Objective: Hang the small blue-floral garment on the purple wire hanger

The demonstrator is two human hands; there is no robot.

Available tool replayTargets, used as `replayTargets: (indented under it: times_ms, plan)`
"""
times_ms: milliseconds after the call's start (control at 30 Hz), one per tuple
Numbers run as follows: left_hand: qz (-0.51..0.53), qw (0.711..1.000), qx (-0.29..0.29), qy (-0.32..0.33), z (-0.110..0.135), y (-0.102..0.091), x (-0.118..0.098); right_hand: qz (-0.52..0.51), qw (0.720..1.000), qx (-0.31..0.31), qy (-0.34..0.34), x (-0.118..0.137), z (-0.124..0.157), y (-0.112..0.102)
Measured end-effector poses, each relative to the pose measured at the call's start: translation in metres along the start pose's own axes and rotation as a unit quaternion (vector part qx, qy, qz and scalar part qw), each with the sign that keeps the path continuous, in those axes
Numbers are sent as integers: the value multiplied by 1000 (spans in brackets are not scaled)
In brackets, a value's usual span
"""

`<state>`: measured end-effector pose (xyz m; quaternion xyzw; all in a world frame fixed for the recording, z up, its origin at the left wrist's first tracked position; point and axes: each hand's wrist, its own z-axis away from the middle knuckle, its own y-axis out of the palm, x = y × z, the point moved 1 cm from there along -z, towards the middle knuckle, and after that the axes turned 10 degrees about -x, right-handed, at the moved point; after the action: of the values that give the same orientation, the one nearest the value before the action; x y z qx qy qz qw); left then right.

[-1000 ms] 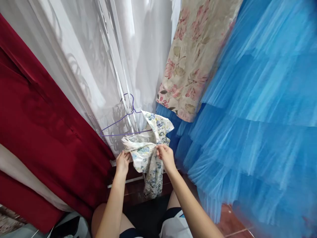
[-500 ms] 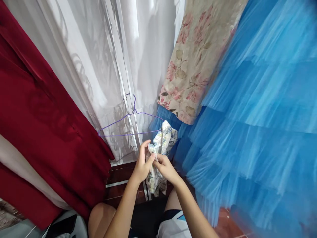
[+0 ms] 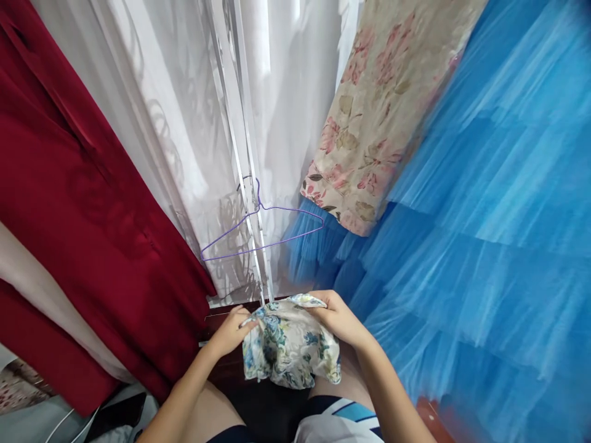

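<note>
A white cloth with a blue and yellow floral print is stretched between my two hands, hanging down above my lap. My left hand pinches its upper left corner. At the upper right, my right hand grips the edge, thumb on top. What kind of garment the cloth is, I cannot tell. Beyond my hands, a purple wire hanger hangs bare against a narrow white metal frame, slightly tilted.
Dark red fabric hangs at the left, beside white curtains. A beige dress with pink flowers and a tiered blue tulle dress hang at the right. A dark object lies on grey material at the lower left.
The bunched floral cloth has come away from the hanger and now lies spread between my hands. My hands have moved apart and closer to my lap. The hanger swung to a slant.
</note>
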<state>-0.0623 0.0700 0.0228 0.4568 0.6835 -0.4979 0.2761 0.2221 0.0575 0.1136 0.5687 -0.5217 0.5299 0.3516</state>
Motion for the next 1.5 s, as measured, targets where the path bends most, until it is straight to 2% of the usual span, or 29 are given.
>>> replayTargets:
  times_ms: [67,167,267,367,500,633,733,833,900,967,1067,1167,1233,1300,1367,1433,1500]
  plan:
    - [-39,999,4,-6,-1,-33,16,37,999,4,-17,2,-5,-6]
    - [-169,985,-13,20,-9,-85,26,82,995,30,-47,6,-14,-7]
    - [-273,955,-86,81,-23,-127,17,94,991,51,-76,13,-26,1]
    - [-278,939,-169,109,-41,-148,-6,77,991,50,-95,20,-37,9]
    - [-140,958,-236,88,-73,-150,-37,58,992,41,-105,24,-51,15]
    - [-25,971,-237,30,-107,-136,-48,41,993,-3,-114,13,-62,16]
    - [21,980,-198,1,-121,-121,-50,23,991,-58,-120,-1,-69,8]
    - [72,989,-125,-32,-119,-111,-56,19,980,-146,-135,-9,-84,-12]
    - [114,989,-74,-58,-113,-109,-64,23,961,-219,-166,-6,-102,-30]
    - [150,985,-49,-74,-108,-112,-72,30,944,-258,-205,3,-124,-49]
    - [167,981,-51,-80,-106,-118,-80,54,950,-211,-222,22,-160,-69]
    - [181,977,-49,-99,-110,-125,-80,102,971,-127,-173,35,-188,-74]
    - [194,974,-73,-96,-114,-131,-77,127,979,-79,-140,42,-195,-73]
    - [196,969,-131,-68,-118,-140,-71,142,981,-49,-123,52,-192,-74]
    - [170,961,-216,-19,-119,-149,-65,161,982,-9,-98,64,-180,-78]
    - [128,954,-272,20,-119,-154,-58,166,983,71,-41,79,-164,-83]
    - [97,956,-275,30,-118,-152,-52,138,975,172,35,90,-150,-88]
